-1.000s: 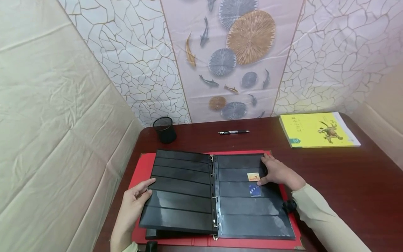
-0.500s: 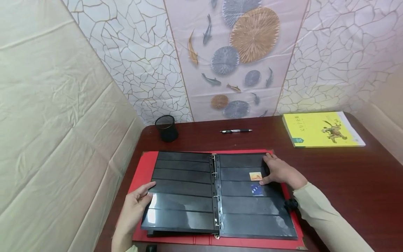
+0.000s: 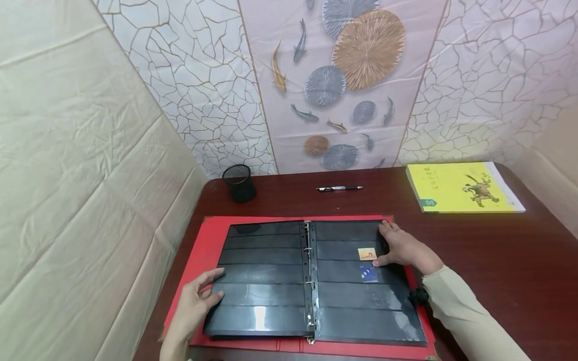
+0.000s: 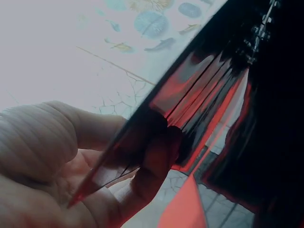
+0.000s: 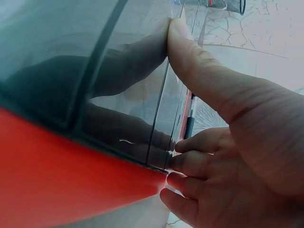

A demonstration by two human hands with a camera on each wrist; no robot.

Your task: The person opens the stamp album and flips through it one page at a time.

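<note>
A red ring-binder stamp album (image 3: pixel 209 238) lies spread on the table, its black pocket pages on both sides of the metal rings. My left hand (image 3: pixel 187 306) is at the outer edge of the left page (image 3: pixel 262 275); in the left wrist view the page (image 4: pixel 137 114) passes between thumb and fingers. On the right page (image 3: pixel 352 301), my right hand (image 3: pixel 406 250) rests with its thumb beside two small stamps, one yellow-orange (image 3: pixel 367 254) and one blue (image 3: pixel 369 273). Its other fingers lie by the upper right edge, and the right wrist view shows the thumb (image 5: pixel 190 57) touching the glossy pocket sheet.
Behind the album stand a black mesh pen cup (image 3: pixel 239 184) at left and a pen (image 3: pixel 339 188) near the middle. A yellow book (image 3: pixel 462 188) lies at the back right of the dark wooden table (image 3: pixel 492 260). Patterned cloth hangs behind.
The left page, raised a second ago, has come down nearly flat, and my left hand has lowered with it. My right hand stays in place on the right page.
</note>
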